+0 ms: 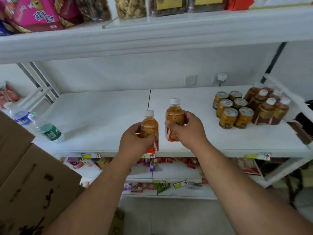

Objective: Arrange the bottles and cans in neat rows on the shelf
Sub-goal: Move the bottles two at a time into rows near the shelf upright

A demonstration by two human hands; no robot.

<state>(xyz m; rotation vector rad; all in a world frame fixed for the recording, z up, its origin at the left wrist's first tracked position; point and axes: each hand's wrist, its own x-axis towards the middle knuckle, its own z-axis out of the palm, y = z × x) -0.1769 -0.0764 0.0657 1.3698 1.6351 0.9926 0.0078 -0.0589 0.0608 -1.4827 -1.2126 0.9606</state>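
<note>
My left hand (133, 139) grips a small amber drink bottle (149, 126) with a white cap, held upright at the front edge of the white shelf (94, 116). My right hand (188, 129) holds a second amber bottle (175, 116) of the same kind, upright and slightly further in over the shelf. At the shelf's right end several gold cans (232, 109) stand in rows. Beside them stand several dark amber bottles (267, 107) with white caps. Two clear water bottles (49, 130) lie on their sides at the left end.
A brown cardboard box (30, 180) fills the lower left, close to my left arm. The upper shelf (152, 33) overhangs, loaded with snack boxes and jars. Lower shelves hold snack packets (160, 185). A wall socket and a small white device sit on the back wall.
</note>
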